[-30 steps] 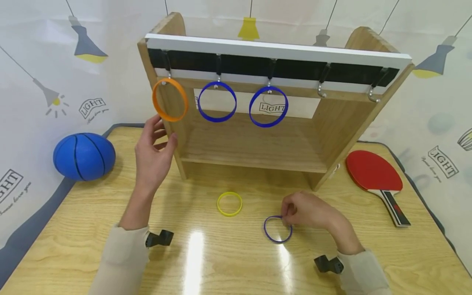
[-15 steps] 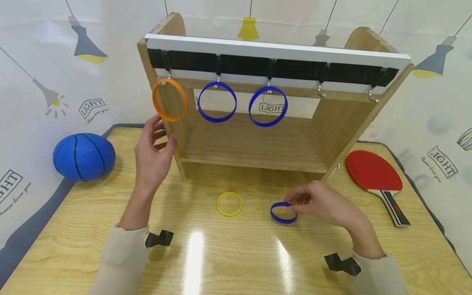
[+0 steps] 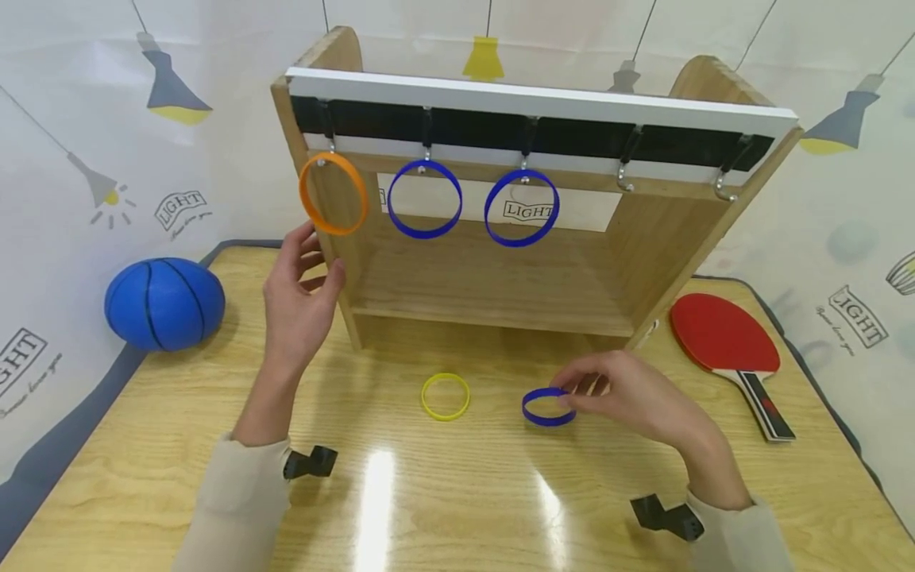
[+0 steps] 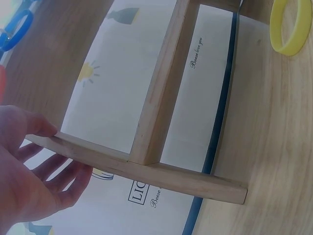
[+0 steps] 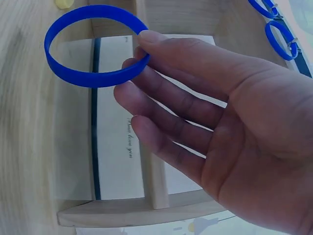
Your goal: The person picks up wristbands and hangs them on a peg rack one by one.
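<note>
Between thumb and fingertips, my right hand [image 3: 632, 397] pinches a blue silicone wristband [image 5: 98, 80], raised above the table and tilted nearly flat. My left hand [image 3: 300, 294] holds the left side panel [image 4: 190, 186] of a wooden shelf [image 3: 500, 318], with its thumb on one face and its fingers around the other. An orange wristband [image 3: 333, 230] and two blue ones, a left one [image 3: 425, 233] and a middle one [image 3: 522, 241], hang from the shelf's first three hooks. A yellow wristband [image 3: 445, 417] lies flat on the table, left of the held band.
Two bare hooks, the fourth [image 3: 623, 179] and the fifth [image 3: 723, 187], are at the right of the hook rail [image 3: 479, 131]. A blue ball [image 3: 164, 304] sits left of the shelf. To its right lies a red table tennis paddle [image 3: 725, 334].
My right hand has lifted the blue wristband off the table and turned it from lying flat on the wood to a tilted hold. My left hand stays at the side panel.
</note>
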`<state>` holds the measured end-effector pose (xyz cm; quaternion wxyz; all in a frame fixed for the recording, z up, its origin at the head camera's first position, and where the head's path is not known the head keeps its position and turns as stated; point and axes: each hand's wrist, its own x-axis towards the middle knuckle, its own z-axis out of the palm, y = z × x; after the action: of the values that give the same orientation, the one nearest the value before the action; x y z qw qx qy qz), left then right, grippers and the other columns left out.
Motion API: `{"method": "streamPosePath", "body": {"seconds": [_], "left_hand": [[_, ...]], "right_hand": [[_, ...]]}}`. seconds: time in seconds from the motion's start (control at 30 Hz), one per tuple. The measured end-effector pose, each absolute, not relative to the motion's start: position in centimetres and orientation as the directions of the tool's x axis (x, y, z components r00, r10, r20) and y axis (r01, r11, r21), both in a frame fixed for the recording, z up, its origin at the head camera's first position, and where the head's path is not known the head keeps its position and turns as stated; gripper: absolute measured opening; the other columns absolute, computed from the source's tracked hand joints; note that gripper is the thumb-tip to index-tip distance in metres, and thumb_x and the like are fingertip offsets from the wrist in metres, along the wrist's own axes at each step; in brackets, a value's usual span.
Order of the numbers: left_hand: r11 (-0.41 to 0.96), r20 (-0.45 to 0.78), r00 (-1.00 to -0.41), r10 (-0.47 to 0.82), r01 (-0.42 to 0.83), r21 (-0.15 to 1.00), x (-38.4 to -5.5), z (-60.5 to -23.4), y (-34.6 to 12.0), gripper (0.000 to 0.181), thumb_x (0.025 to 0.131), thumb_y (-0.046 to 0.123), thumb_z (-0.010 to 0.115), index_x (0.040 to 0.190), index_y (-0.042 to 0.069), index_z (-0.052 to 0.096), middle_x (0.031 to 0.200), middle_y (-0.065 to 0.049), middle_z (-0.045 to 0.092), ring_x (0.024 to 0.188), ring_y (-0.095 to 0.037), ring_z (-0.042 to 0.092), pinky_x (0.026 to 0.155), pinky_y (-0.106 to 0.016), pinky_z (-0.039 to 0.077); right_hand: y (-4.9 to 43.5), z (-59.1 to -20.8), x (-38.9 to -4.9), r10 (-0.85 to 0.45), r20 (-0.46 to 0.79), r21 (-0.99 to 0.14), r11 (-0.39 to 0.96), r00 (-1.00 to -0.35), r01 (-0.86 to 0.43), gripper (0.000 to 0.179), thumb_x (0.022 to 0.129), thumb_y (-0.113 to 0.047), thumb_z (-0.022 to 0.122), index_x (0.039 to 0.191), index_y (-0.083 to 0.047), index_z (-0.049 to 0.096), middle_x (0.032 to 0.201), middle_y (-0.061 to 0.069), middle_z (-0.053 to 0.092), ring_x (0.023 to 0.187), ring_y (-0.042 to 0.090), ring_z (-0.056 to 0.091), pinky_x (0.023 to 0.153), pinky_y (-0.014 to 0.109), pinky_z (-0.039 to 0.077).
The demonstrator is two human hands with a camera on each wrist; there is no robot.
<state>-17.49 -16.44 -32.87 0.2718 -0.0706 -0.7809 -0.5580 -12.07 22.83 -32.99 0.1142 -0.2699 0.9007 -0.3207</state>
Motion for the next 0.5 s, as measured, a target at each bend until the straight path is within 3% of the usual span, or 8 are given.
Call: {"method": "streamPosePath", "body": {"seconds": [0.2, 0.33, 0.4, 0.5], "left_hand": [[0.356, 0.508, -0.841, -0.189, 0.423, 0.833, -17.6, -32.9, -16.3, 0.047, 0.095, 0.012, 0.063, 0.139, 0.021, 0.052, 0.126, -0.004, 0.06, 0.109, -0.019, 0.06, 0.082, -0.032, 0.052], [0.358, 0.509, -0.84, -0.19, 0.423, 0.832, -17.6, -32.8, -16.3, 0.046, 0.095, 0.013, 0.063, 0.139, 0.021, 0.052, 0.126, -0.004, 0.06, 0.109, -0.02, 0.06, 0.082, -0.033, 0.053], [0.361, 0.507, -0.841, -0.19, 0.42, 0.833, -17.6, -32.8, -16.3, 0.047, 0.095, 0.013, 0.063, 0.139, 0.021, 0.052, 0.126, -0.004, 0.06, 0.109, -0.02, 0.06, 0.083, -0.033, 0.053], [0.366, 0.502, -0.843, -0.191, 0.414, 0.834, -17.5, -32.8, -16.3, 0.047, 0.095, 0.014, 0.063, 0.14, 0.021, 0.052, 0.126, -0.004, 0.06, 0.109, -0.02, 0.06, 0.083, -0.033, 0.052]], "right_hand": [[23.0, -31.2, -11.8, -0.554, 0.097, -0.635, 0.605, -0.827, -0.48, 0.013, 0.088, -0.023, 0.076, 0.1, -0.019, 0.075, 0.089, -0.014, 0.068, 0.08, 0.009, 0.062, 0.071, 0.03, 0.052], [23.2, -28.7, -11.8, -0.538, 0.214, -0.641, 0.552, -0.815, -0.533, 0.018, 0.086, -0.016, 0.077, 0.103, -0.019, 0.075, 0.089, -0.013, 0.069, 0.08, 0.01, 0.063, 0.069, 0.027, 0.052], [23.2, -27.4, -11.7, -0.508, 0.275, -0.664, 0.514, -0.817, -0.543, 0.021, 0.085, -0.011, 0.077, 0.104, -0.018, 0.075, 0.089, -0.009, 0.07, 0.079, 0.012, 0.064, 0.066, 0.026, 0.052], [23.0, -25.4, -11.7, -0.406, 0.375, -0.767, 0.369, -0.833, -0.525, 0.023, 0.085, 0.001, 0.074, 0.107, -0.007, 0.074, 0.092, 0.004, 0.072, 0.073, 0.018, 0.065, 0.063, 0.025, 0.052]]}}
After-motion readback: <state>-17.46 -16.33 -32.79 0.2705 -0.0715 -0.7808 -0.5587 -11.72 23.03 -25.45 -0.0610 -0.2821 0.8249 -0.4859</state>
